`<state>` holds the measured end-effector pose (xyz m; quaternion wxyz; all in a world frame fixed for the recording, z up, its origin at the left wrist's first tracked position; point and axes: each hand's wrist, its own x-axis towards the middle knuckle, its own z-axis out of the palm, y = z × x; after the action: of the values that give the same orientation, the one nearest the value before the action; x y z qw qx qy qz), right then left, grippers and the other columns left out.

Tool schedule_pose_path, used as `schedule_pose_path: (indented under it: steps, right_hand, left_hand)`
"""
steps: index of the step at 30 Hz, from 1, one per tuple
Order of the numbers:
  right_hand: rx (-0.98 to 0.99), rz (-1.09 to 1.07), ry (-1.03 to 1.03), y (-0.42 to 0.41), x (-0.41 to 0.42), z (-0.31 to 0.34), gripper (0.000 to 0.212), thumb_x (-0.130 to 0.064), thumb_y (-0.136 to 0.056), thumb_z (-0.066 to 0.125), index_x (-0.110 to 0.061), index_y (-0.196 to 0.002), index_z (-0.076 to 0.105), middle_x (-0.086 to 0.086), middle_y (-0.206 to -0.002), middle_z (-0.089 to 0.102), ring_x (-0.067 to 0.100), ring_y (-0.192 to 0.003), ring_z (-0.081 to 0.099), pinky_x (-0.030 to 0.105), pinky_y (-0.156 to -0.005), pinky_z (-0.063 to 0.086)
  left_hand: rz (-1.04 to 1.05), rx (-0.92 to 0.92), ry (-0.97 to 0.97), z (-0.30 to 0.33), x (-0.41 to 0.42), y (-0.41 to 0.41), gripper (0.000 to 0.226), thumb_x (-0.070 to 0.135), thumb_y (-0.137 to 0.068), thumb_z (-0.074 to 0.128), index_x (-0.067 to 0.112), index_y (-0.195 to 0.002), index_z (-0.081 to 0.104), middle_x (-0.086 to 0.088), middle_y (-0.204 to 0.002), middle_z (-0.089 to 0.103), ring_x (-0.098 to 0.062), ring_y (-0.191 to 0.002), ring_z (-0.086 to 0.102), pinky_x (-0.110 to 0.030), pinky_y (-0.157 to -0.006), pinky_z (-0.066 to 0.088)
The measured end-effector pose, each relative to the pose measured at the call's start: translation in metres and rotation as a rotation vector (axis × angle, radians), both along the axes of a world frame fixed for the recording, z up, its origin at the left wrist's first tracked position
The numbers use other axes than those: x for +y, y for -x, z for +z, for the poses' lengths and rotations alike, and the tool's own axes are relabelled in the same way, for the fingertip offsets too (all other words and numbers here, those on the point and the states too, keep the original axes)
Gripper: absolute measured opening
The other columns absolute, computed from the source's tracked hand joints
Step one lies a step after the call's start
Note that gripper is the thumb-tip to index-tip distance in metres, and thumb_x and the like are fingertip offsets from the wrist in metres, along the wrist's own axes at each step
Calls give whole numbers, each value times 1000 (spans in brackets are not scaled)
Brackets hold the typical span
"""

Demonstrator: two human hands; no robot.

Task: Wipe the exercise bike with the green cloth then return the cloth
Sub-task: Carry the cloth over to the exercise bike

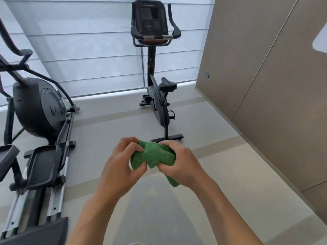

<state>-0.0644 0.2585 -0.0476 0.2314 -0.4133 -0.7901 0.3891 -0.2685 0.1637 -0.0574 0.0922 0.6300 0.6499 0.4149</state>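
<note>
A black exercise bike (158,103) stands ahead of me by the window, its console (150,16) at the top and its saddle (168,84) facing right. The green cloth (155,155) is bunched up in front of my chest, well short of the bike. My left hand (122,161) grips the cloth's left side with curled fingers. My right hand (182,163) grips its right side, and a corner of the cloth hangs below that hand.
A black elliptical trainer (39,110) fills the left side, its pedals and rails reaching toward me. A beige panelled wall (265,85) runs along the right. White blinds (88,50) cover the window behind the machines. Grey floor (109,131) lies between me and the bike.
</note>
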Motion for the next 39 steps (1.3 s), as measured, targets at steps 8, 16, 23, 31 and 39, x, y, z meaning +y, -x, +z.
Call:
schedule_pose_path:
  steps: [8,16,23,31,39]
  right_hand:
    - [-92,30,-121,75,34,-2,60,-28,-73,73,-43,-129,58,-22,-110,63,1,-100,61,24,-81,55]
    - [-134,82,-178,112,80,-11,59,-24,-74,73,-42,-128,58,-24,-113,61,1,-104,58,22,-85,52]
    - [-115,122,-202,124,154,-22,53,-14,-78,75,-30,-127,64,-16,-110,65,8,-101,62,33,-87,55]
    - [-115,121,-141,120,287,-21,37,-29,-76,85,-33,-108,69,-16,-93,70,6,-89,63,33,-82,55]
    - [-77,66,-108,88,412,-33,15,-25,-90,75,-34,-101,70,-20,-92,67,1,-90,61,24,-77,48]
  left_hand:
    - [1,-249,39,-24,24,68,49,47,-80,81,42,-118,50,24,-145,48,-6,-114,65,-22,-88,57]
    - [38,-197,-37,-25,70,100,53,20,-86,82,37,-131,60,26,-126,54,-4,-113,62,-18,-90,55]
    - [89,-162,-146,-18,139,107,46,-7,-85,76,25,-116,72,18,-114,62,-11,-105,68,-19,-86,57]
    - [86,-81,-165,-4,261,103,47,-15,-85,70,23,-113,74,15,-113,63,-14,-106,67,-16,-86,55]
    - [86,-49,-94,-4,373,90,45,-12,-87,71,26,-111,74,17,-114,63,-13,-104,68,-21,-84,58]
